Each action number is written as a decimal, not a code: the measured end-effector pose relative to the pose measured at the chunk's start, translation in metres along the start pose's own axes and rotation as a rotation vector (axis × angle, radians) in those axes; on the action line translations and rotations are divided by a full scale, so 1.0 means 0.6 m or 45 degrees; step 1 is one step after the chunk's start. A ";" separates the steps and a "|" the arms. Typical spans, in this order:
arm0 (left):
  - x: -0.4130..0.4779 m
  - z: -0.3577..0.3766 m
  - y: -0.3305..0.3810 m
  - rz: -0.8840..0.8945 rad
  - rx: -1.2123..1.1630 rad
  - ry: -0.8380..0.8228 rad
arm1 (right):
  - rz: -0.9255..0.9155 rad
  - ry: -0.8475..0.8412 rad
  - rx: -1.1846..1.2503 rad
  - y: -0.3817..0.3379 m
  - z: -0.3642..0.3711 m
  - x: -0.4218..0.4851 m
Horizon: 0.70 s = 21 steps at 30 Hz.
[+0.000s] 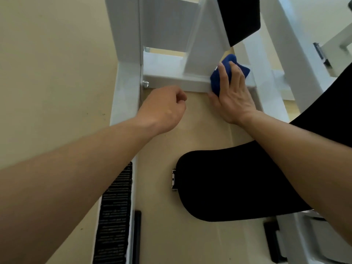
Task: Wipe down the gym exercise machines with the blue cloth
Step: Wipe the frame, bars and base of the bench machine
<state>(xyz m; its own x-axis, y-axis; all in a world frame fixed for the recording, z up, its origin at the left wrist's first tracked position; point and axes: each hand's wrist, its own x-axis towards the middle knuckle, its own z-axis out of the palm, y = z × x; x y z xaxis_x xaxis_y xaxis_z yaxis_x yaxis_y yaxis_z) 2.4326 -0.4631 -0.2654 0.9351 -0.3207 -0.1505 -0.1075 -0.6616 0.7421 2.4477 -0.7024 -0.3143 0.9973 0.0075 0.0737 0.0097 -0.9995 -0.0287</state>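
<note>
A white steel exercise machine frame fills the upper middle of the head view, with a low horizontal crossbar bolted to an upright post at its left end. A blue cloth lies bunched on the right part of that crossbar. My right hand presses the cloth against the bar, fingers over the top and thumb under the bar's front edge. My left hand hovers just below the crossbar's left part, its fingers loosely curled with nothing in them.
A black padded seat sits below my right forearm. Another black pad hangs at the top right. A black ribbed footplate runs along the frame rail at the bottom left. The floor is beige.
</note>
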 end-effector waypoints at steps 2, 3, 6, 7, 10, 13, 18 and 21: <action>0.002 0.006 0.010 -0.043 -0.069 -0.002 | -0.031 0.036 0.009 -0.017 0.003 0.001; 0.004 0.010 0.016 -0.052 -0.095 0.001 | -0.015 0.043 0.024 -0.016 -0.002 0.002; 0.006 0.015 0.034 -0.056 -0.120 -0.012 | -0.032 0.040 -0.062 0.006 -0.022 0.008; 0.006 0.015 0.039 -0.053 -0.125 -0.023 | -0.045 0.032 -0.107 0.013 -0.026 0.009; 0.003 0.016 0.048 -0.027 -0.116 -0.031 | 0.029 0.005 -0.208 0.022 -0.033 0.004; -0.009 0.018 0.049 0.003 -0.100 -0.071 | 0.310 0.025 -0.248 0.042 -0.044 -0.009; -0.027 0.011 0.029 0.046 -0.053 -0.063 | 0.457 0.069 -0.172 0.038 -0.049 -0.018; -0.030 0.003 0.022 0.023 -0.062 -0.060 | 0.156 0.111 -0.043 -0.007 -0.043 -0.003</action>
<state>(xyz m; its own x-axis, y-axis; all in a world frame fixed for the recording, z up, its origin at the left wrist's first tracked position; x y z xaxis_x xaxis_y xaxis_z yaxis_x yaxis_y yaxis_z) 2.4139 -0.4673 -0.2538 0.9161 -0.3648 -0.1664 -0.1068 -0.6220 0.7757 2.4440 -0.6988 -0.2888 0.9806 -0.1155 0.1582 -0.1154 -0.9933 -0.0097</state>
